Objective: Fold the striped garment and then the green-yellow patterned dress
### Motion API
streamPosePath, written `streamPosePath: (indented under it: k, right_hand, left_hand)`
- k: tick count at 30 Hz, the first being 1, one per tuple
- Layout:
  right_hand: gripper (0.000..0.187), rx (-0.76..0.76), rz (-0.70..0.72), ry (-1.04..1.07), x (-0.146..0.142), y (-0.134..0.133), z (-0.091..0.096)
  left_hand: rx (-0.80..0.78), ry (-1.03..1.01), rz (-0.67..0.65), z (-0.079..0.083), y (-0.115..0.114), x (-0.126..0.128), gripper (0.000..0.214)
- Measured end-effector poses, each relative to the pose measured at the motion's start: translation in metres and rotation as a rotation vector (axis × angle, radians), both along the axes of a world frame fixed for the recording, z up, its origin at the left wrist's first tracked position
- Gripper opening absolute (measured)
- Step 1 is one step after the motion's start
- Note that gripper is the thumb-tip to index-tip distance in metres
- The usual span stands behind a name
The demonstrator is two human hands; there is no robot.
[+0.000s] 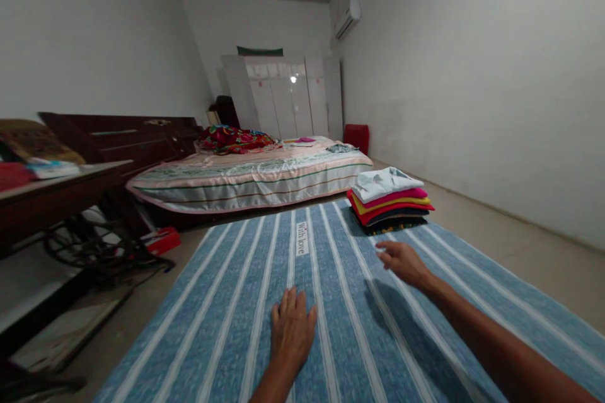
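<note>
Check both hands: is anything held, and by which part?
Nothing is held: the left hand lies on the striped cloth; the right hand is empty, near the folded clothes.

- Blue-and-white striped fabric cover (pixel 236 321): is showing mottled blue with white bands running lengthwise.
- Whitish rectangular lettered patch (pixel 302 238) on cover: is carrying dark "With love".
- Multicoloured stack of folded cloth garments (pixel 391 203): is going, top down, white with grey-green print, magenta, yellow, red, dark navy, black with yellowish specks.
- Pale pink-and-silvery shiny bedspread (pixel 265 184): is showing green and brown stripes along its side.
- Bright red floral-patterned blanket (pixel 234 140): is mixing in green and blue.
- Dark reddish-brown wooden headboard (pixel 111 129): is reading near maroon.
- Glossy whitish panelled wardrobe (pixel 281 104): is looking plain, bearing small pinkish marks.
</note>
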State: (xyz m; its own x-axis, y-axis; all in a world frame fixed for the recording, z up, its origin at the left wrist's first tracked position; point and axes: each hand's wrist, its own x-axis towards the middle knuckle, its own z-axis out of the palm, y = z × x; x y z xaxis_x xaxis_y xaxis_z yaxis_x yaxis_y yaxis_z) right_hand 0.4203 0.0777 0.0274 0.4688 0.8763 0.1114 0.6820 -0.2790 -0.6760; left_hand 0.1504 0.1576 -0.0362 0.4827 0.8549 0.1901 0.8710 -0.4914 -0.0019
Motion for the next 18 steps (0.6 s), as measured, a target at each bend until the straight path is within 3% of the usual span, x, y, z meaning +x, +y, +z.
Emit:
streamPosePath:
  k: [4, 8, 13, 18]
  right_hand:
    - [0.046, 0.002, -0.284, -0.162, 0.066, 0.057, 0.05]
    - [0.054, -0.078, -0.482, -0.207, 0.098, 0.106, 0.08]
    - [0.045, -0.159, -0.591, -0.251, 0.105, 0.14, 0.085]
    - [0.026, -0.113, -0.523, -0.354, 0.114, 0.138, 0.084]
  left_hand:
    - [-0.005, -0.007, -0.003, -0.01, 0.006, -0.007, 0.046]
    - [-0.014, -0.051, -0.017, -0.025, 0.013, -0.015, 0.047]
    - [0.072, -0.159, -0.022, -0.043, 0.019, -0.019, 0.045]
    - [0.021, -0.227, -0.026, -0.054, 0.024, -0.02, 0.044]
